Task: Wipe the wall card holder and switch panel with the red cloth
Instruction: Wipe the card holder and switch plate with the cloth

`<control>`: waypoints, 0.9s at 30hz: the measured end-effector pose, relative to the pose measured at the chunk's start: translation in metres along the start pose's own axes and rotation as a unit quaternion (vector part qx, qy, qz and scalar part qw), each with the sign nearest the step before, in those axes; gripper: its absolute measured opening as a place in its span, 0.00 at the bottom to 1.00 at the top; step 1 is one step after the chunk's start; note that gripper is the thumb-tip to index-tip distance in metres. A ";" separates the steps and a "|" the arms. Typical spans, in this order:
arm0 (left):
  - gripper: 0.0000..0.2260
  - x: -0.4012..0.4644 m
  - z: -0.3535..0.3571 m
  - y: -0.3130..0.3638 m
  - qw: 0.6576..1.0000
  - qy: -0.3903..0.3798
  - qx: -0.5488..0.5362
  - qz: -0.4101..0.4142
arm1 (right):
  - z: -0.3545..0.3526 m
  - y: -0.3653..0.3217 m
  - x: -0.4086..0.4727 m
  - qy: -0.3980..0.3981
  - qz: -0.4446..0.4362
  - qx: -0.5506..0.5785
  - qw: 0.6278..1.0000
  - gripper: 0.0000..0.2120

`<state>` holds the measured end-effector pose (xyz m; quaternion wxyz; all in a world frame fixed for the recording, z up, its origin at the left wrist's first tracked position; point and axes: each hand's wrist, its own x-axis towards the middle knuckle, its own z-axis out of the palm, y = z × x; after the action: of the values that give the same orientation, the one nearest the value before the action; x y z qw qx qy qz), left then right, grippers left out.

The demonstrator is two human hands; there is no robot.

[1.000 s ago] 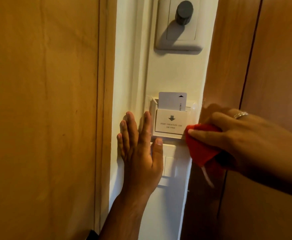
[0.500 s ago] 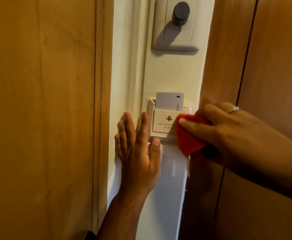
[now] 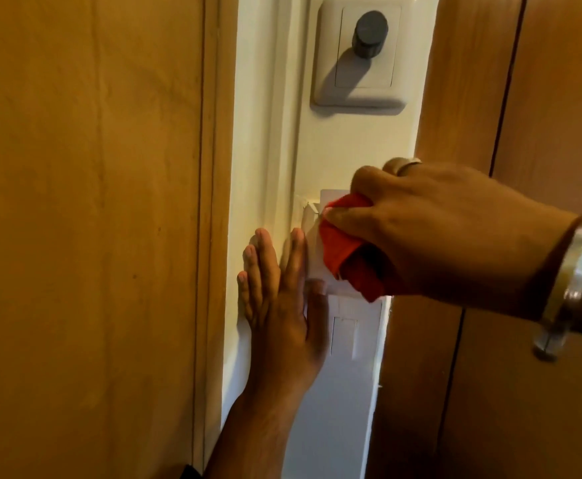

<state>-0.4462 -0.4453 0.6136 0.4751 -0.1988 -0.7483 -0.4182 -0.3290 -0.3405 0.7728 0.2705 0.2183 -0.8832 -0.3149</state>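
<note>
My right hand (image 3: 438, 233) grips the bunched red cloth (image 3: 348, 247) and presses it on the front of the white wall card holder (image 3: 315, 264), covering most of it and the key card. Only the holder's left edge and lower left corner show. Just below it sits the white switch panel (image 3: 348, 335), partly visible between my hands. My left hand (image 3: 279, 305) lies flat on the white wall, fingers apart and pointing up, its thumb touching the panel's left edge beside the holder.
Higher on the narrow white wall strip sits a plate with a dark round knob (image 3: 369, 32). A wooden panel (image 3: 85, 236) stands on the left and a wooden door or cabinet face (image 3: 542, 81) on the right. My right wrist wears a metal bangle (image 3: 573, 288).
My right hand has carried the red cloth leftward and up, from the holder's right edge onto its front, hiding the card and printed label. My left hand has stayed flat on the wall.
</note>
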 end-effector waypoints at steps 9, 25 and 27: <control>0.28 -0.001 -0.001 0.001 1.000 0.007 -0.011 0.006 | 0.009 0.008 -0.009 -0.001 0.008 0.003 1.000 0.37; 0.26 0.001 0.003 -0.001 1.000 0.029 -0.007 0.009 | 0.044 0.025 -0.048 0.031 0.058 0.040 0.997 0.41; 0.26 0.000 0.003 -0.001 1.000 0.026 -0.005 0.008 | 0.047 0.018 -0.049 -0.001 0.042 0.039 0.998 0.40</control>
<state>-0.4485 -0.4436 0.6127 0.4968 -0.1960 -0.7320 -0.4230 -0.3244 -0.2798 0.7369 0.2735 0.1912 -0.9035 -0.2689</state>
